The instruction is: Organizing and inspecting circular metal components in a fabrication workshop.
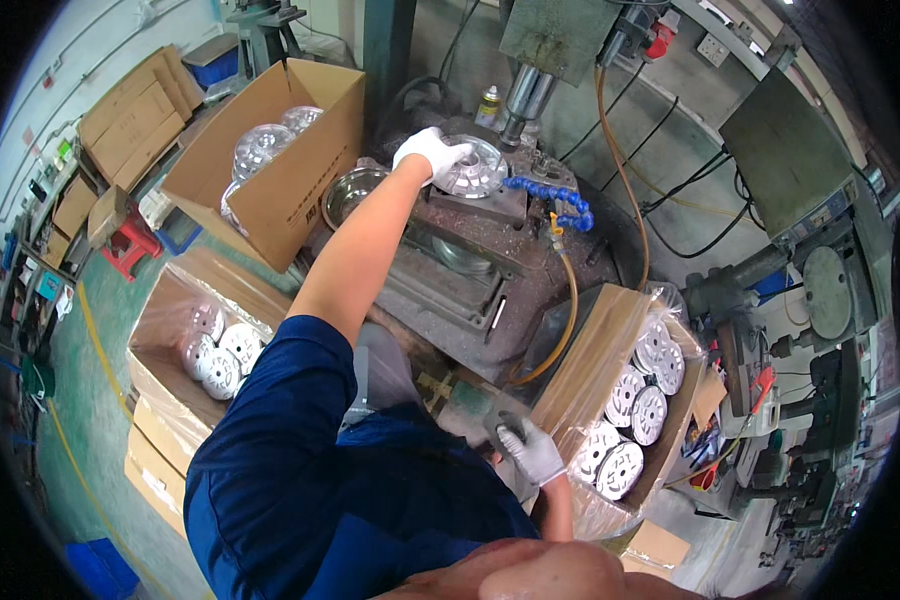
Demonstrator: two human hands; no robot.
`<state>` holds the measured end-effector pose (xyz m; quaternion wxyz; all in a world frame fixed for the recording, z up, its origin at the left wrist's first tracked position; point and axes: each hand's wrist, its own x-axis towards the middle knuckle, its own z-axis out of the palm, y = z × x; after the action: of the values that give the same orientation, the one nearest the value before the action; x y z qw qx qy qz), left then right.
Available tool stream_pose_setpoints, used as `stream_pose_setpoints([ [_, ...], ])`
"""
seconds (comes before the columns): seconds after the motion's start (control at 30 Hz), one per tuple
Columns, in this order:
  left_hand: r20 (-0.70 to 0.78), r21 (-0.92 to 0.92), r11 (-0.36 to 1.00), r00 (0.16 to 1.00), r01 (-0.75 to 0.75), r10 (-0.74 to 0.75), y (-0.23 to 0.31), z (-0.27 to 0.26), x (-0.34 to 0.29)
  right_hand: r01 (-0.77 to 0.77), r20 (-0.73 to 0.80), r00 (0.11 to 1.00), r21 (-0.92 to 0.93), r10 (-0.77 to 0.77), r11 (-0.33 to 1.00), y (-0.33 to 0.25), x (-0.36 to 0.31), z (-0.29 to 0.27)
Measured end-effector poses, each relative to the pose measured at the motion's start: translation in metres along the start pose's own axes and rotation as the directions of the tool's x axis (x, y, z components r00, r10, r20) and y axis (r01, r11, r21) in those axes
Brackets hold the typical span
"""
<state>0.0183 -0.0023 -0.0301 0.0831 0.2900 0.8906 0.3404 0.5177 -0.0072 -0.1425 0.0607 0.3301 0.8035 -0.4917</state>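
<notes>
My left hand, in a white glove, reaches forward and grips the left rim of a shiny round metal part. That part, wheel-like with openings round its face, sits on the block of the machine table, below the spindle. Down by my right side, my gloved right hand is closed round a dark grey piece. Too little of that piece shows for me to tell its kind. A round metal bowl stands just left of my left hand.
Cardboard boxes of round metal parts stand at far left, near left and right. A blue segmented coolant hose and an orange hose flank the fixture. A spray can stands behind. Metal chips litter the machine table.
</notes>
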Motion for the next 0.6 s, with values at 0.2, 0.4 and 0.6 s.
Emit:
stream_pose_setpoints([
  [0.2, -0.001, 0.043, 0.997, 0.998, 0.057, -0.057, 0.004, 0.002, -0.001, 0.035, 0.000, 0.999, -0.105, -0.035, 0.994, -0.007, 0.004, -0.001],
  [0.4, -0.010, 0.036, 0.999, 1.000, 0.030, -0.029, 0.005, -0.001, -0.009, 0.146, -0.053, 0.986, -0.179, -0.158, 0.973, -0.006, 0.012, -0.002],
  [0.6, -0.014, 0.026, 0.998, 0.998, 0.056, -0.055, 0.011, -0.005, -0.015, 0.050, 0.037, 0.998, -0.052, -0.048, 0.997, -0.039, 0.006, -0.011],
])
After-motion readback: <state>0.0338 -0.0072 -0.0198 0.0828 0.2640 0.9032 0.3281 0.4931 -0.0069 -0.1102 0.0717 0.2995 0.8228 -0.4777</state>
